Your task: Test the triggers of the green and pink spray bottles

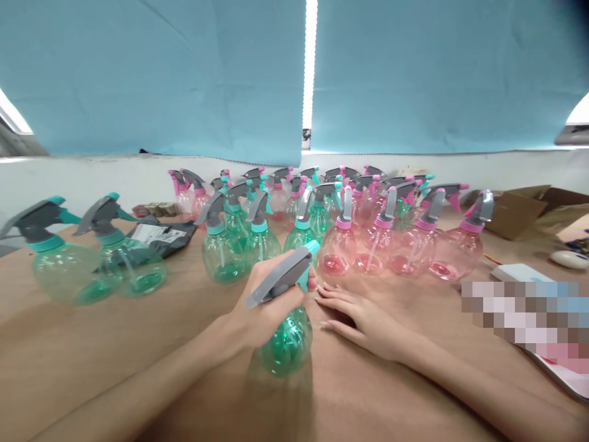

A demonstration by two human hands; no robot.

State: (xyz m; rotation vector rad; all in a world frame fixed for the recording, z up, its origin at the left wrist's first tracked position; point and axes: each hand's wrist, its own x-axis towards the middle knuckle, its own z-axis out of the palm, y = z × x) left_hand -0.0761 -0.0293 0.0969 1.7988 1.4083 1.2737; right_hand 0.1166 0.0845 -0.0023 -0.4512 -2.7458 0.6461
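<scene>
My left hand (267, 301) is wrapped around the neck of a green spray bottle (288, 347) with a grey and teal trigger head, in the middle foreground. Its nozzle points away from me and to the right. Just right of that bottle, my right hand (361, 319) lies on the tabletop, fingers stretched out and holding nothing. Beyond my hands stand green spray bottles (225, 255) toward the left and pink spray bottles (338, 252) toward the right, in several rows. Two more green spray bottles (133, 264) stand apart at the left.
A dark plastic package (170, 236) with a white label lies behind the left pair. On the right are an open cardboard box (519, 212), a white mouse (569, 259) and a white-edged object (519, 272), partly blurred out. Blue curtains (184, 80) hang behind the wooden table (193, 393).
</scene>
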